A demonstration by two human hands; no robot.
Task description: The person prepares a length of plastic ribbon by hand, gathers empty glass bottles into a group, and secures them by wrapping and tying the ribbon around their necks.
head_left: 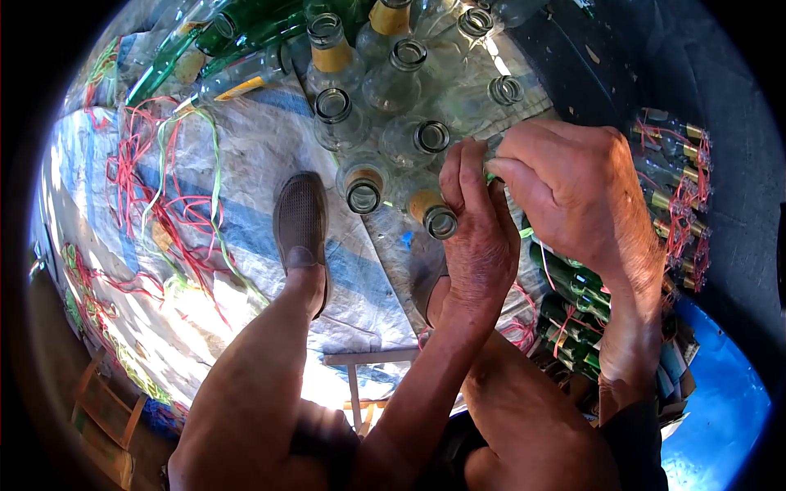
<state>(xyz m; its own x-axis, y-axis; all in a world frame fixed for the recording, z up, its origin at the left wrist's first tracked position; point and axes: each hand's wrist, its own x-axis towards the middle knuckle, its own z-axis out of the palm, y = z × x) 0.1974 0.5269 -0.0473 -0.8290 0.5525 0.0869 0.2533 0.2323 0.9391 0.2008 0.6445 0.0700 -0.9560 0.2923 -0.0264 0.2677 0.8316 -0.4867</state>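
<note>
A group of clear glass bottles [385,155] stands upright with open mouths, several with yellow labels at the neck. My left hand [479,217] is at their near right side, fingers bent and pressed together beside a yellow-labelled bottle [434,214]. What lies under those fingers is hidden. My right hand [573,184] is right against it, thumb and fingers pinched. A bit of green plastic strip [490,176] shows at the right thumb tip. Most of the strip is covered by the hands.
Red twine [168,204] lies tangled on the blue-and-white tarp [237,147] at left. Green bottles [258,24] lie at the top left. Bundled bottles tied with red twine [679,213] are at right, near a blue surface [716,401]. My shoe [300,217] is on the tarp.
</note>
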